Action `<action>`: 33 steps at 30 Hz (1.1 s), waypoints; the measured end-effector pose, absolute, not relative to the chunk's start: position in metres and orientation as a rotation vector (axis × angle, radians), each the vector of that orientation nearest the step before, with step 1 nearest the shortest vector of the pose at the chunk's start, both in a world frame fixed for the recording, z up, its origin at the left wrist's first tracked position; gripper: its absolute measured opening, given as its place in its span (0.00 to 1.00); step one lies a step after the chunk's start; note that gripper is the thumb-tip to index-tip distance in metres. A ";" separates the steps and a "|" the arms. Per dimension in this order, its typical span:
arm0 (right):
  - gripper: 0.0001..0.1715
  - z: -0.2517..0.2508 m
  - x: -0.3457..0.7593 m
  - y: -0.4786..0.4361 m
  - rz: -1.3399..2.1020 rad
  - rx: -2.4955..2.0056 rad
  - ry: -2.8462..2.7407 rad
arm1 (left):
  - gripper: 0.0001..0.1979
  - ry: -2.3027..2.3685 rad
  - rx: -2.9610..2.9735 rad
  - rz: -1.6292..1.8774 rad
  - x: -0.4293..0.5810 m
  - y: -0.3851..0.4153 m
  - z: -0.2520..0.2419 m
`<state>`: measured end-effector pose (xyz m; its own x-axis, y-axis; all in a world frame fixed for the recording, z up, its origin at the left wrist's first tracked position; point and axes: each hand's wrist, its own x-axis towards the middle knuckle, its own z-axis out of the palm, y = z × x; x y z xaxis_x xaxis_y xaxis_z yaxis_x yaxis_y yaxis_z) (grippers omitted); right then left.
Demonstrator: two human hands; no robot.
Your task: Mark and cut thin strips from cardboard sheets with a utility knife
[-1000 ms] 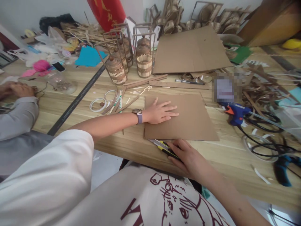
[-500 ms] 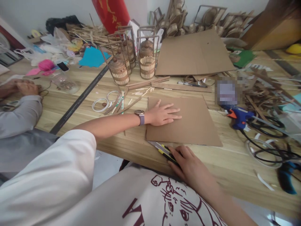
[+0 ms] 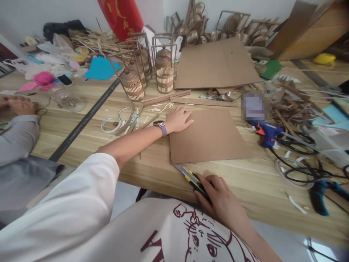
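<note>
A brown cardboard sheet [image 3: 205, 140] lies flat on the wooden table. Resting on its far left corner is my left hand [image 3: 178, 120], open, palm down, with the fingers near the far edge and the thumb apart. My right hand [image 3: 218, 194] grips a black and yellow utility knife [image 3: 194, 179] just below the sheet's near edge. The knife's blade is out and its tip lies close to the near left corner of the cardboard; whether it touches cannot be made out. The palm side of my right hand is hidden.
Lantern-shaped bamboo baskets [image 3: 165, 78] stand behind the sheet, beside a larger cardboard piece [image 3: 218, 65]. A blue glue gun [image 3: 268, 134] with cables lies right. Tape rolls [image 3: 110, 124] and thin sticks are at left. Another person's sleeved arm [image 3: 19, 133] rests far left.
My left hand has slid from the sheet's middle to its far left corner, its fingers less spread. My right hand keeps the knife near the near left corner. The view has shifted slightly.
</note>
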<state>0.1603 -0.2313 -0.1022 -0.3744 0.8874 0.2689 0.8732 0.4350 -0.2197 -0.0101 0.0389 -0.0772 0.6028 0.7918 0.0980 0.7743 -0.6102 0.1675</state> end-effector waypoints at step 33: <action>0.26 -0.107 0.188 -0.241 0.261 -1.511 -2.302 | 0.33 1.509 2.361 0.310 -0.006 0.095 -0.072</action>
